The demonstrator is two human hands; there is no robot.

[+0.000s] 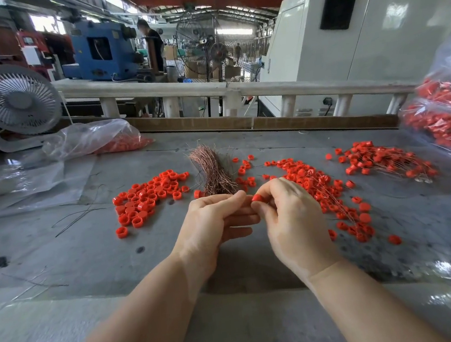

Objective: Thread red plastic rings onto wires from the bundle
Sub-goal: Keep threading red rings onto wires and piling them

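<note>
Pinching a single red ring [257,197] between thumb and forefinger, the right hand [289,219] held it just in front of the left hand [219,222], whose fingertips were closed together as if nipping a wire end; the wire itself was too thin to make out, so what the left hand gripped could not be confirmed. Both hands were raised above the grey table [88,256], near its centre.

The copper-coloured wire bundle [213,172] lay just beyond the hands, with a pile of loose rings [148,196] to its left. Rings already strung on wires [328,195] lay to the right, a further strung heap [380,158] beyond that, and a clear bag of rings [449,122] at the right edge.

Assessment: the rings appeared to be small, light, rigid plastic with a smooth surface, likely to slip or roll if gripped loosely. Holding by the outer wall, leaving the bore clear, was judged correct. The wires looked fine and springy, prone to bending; a hold close to the tip would best steady the end for entry.
</note>
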